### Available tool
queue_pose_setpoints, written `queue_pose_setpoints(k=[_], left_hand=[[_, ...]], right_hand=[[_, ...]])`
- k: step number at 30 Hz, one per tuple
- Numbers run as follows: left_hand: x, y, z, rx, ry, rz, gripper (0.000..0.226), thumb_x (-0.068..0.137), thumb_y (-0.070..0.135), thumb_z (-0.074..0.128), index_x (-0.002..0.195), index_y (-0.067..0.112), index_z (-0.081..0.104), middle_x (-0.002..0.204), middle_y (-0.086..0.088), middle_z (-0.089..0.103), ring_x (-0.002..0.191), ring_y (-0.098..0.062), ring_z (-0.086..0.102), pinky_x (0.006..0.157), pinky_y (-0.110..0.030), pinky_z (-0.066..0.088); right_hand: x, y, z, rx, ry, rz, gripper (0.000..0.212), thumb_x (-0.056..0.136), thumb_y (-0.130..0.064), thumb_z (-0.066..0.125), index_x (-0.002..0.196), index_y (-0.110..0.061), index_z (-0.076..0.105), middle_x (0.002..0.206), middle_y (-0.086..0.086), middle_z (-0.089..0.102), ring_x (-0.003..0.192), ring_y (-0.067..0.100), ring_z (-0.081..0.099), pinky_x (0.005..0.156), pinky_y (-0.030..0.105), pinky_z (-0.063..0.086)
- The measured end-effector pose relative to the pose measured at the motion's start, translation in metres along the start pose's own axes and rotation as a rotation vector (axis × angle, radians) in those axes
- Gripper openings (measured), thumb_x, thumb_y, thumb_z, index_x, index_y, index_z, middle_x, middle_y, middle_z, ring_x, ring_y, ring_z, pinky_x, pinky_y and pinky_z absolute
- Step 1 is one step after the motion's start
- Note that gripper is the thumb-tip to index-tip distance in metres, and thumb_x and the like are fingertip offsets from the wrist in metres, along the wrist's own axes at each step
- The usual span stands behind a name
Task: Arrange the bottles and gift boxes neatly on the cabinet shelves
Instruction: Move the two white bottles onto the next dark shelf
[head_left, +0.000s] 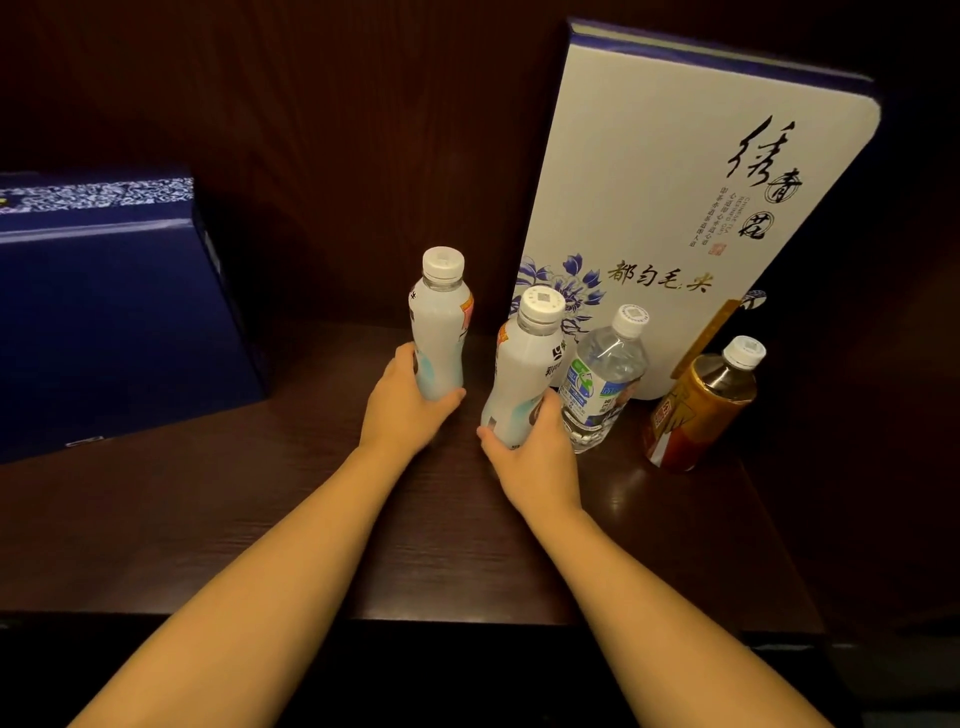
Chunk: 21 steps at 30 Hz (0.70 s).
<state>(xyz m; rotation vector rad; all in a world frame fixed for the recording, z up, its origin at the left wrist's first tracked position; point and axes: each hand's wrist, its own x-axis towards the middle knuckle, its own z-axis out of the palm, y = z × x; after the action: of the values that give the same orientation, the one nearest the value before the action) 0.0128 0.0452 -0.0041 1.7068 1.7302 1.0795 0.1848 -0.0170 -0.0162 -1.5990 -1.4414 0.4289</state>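
Firmly within each hand's fingers (545, 410) (upright): milk bottles (439, 332).

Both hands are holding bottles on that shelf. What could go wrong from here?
The right hand holds its white bottle close beside the water bottle; a sideways nudge might topple it toward the tea bottle. The tall white gift box looks tilted, so a bump could perhaps tip it.
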Motion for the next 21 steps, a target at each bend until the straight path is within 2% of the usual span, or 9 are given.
queue_pose_setpoints(k=[3,8,12,15,19,21], left_hand=[[-0.004,0.002,-0.005,0.007,-0.013,-0.011,0.069,0.067,0.048,0.083,0.120,0.026,0.045,0.114,0.005,0.062,0.103,-0.017,0.060,0.080,-0.036,0.053],[-0.024,0.004,-0.016,0.031,-0.051,-0.017,0.070,0.062,0.053,0.085,0.115,0.029,0.046,0.104,0.008,0.063,0.092,-0.014,0.061,0.067,-0.027,0.046],[-0.045,0.006,-0.026,0.065,-0.086,0.003,0.074,0.060,0.056,0.084,0.118,0.029,0.047,0.105,0.005,0.066,0.093,-0.019,0.064,0.072,-0.034,0.054],[-0.061,0.008,-0.032,0.062,-0.120,0.022,0.071,0.057,0.057,0.084,0.112,0.030,0.048,0.101,0.006,0.067,0.090,-0.019,0.065,0.071,-0.035,0.054],[-0.085,0.011,-0.036,0.048,-0.173,0.051,0.069,0.052,0.061,0.082,0.105,0.037,0.046,0.094,0.012,0.063,0.084,-0.017,0.062,0.067,-0.033,0.051],[-0.096,0.013,-0.036,0.039,-0.196,0.065,0.069,0.049,0.064,0.081,0.103,0.040,0.044,0.092,0.014,0.062,0.082,-0.016,0.061,0.065,-0.032,0.050]], right_hand=[[-0.002,-0.003,-0.003,-0.001,-0.015,0.043,0.066,0.069,-0.042,0.082,0.116,-0.033,0.038,0.107,-0.012,0.060,0.096,0.011,0.061,0.074,0.026,0.046],[-0.018,-0.006,-0.013,-0.025,-0.020,0.073,0.069,0.065,-0.044,0.083,0.117,-0.033,0.039,0.109,-0.011,0.063,0.097,0.013,0.063,0.075,0.028,0.050],[-0.038,-0.012,-0.022,-0.039,-0.015,0.108,0.071,0.062,-0.044,0.085,0.117,-0.033,0.041,0.107,-0.012,0.061,0.097,0.013,0.063,0.070,0.019,0.048],[-0.055,-0.014,-0.031,-0.037,-0.030,0.133,0.075,0.061,-0.044,0.084,0.122,-0.032,0.041,0.112,-0.007,0.065,0.101,0.018,0.064,0.076,0.029,0.052],[-0.080,-0.018,-0.045,-0.048,-0.034,0.173,0.081,0.060,-0.048,0.083,0.127,-0.037,0.038,0.111,-0.008,0.066,0.100,0.017,0.064,0.073,0.025,0.046],[-0.091,-0.018,-0.053,-0.060,-0.026,0.191,0.080,0.060,-0.048,0.084,0.126,-0.033,0.041,0.112,-0.006,0.066,0.101,0.018,0.065,0.073,0.027,0.048]])
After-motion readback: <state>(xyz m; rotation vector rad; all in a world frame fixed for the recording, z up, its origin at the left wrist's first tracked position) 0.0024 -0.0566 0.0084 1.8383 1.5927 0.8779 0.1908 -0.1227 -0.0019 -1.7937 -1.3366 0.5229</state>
